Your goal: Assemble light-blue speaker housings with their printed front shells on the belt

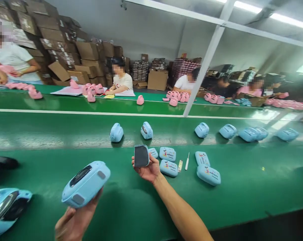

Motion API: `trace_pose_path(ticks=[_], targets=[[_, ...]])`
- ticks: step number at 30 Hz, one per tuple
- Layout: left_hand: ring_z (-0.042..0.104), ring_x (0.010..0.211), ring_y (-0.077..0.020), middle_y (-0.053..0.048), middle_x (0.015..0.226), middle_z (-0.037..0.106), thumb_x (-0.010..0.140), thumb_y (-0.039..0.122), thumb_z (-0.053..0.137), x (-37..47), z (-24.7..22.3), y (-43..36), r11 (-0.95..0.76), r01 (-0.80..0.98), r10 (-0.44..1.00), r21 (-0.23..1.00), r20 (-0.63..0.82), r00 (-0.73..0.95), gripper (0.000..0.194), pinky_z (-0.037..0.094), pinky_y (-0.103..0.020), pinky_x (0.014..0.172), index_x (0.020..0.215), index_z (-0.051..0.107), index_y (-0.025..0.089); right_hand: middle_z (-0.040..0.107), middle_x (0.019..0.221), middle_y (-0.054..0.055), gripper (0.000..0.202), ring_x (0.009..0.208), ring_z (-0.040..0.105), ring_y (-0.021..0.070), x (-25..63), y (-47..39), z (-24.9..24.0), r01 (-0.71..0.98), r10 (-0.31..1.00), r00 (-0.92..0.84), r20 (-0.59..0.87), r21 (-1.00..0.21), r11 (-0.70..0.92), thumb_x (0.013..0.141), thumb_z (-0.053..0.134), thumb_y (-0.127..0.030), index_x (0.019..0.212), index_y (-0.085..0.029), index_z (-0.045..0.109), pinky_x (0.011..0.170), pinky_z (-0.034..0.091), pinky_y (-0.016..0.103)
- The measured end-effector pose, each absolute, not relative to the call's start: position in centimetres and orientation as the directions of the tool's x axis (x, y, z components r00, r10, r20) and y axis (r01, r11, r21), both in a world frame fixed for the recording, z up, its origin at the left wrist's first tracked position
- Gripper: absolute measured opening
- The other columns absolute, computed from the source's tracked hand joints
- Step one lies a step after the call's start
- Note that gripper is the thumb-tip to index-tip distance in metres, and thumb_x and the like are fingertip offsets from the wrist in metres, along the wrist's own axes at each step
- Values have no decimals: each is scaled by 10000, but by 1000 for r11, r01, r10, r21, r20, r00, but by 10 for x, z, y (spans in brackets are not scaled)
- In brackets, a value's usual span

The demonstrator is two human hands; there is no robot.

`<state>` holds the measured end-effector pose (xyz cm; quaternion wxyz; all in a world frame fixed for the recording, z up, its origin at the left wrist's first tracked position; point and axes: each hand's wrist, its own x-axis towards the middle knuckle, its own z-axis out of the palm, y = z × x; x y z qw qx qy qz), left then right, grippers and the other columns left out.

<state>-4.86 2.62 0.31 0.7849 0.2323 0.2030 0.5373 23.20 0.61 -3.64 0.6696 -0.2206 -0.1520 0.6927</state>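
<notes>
My left hand (73,221) holds a light blue plastic housing (86,183) with a dark oval opening in it, lifted above the green table (242,194). Further out, my right hand (147,169) holds up a small blue cover panel (141,155) with its dark inner face toward me. Just beyond that hand lie several blue printed cover panels (168,154) on the table. A small white tool (187,161) lies beside them.
Several blue housings (201,130) sit along the green conveyor belt (53,134). Another blue housing (5,209) lies at the lower left. Across the belt, several people sit with pink housings (92,90). Stacked cardboard boxes (58,50) fill the back left.
</notes>
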Motion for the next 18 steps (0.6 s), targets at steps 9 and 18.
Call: trace_pose_path(ticks=[9,18], targets=[[677,1180,-385,-147,1182,764,857,536,607,-14,-5,46,453,-820,871,351,-369,323,584,537,-607,982,1361,634,243,711,1235,183,564,1040,717,288,205,-7,-31,-825,996,-27,-89,-560,-73,853,569,-574,1186,-125,643,965,577,502],[766,947,-311,-124,985,803,945,280,594,-20,-11,33,424,-782,853,457,-493,174,450,577,-534,953,1380,606,170,756,874,19,465,767,774,268,192,6,-42,-604,964,180,-194,-796,-47,651,718,-207,1073,-235,523,667,650,442]])
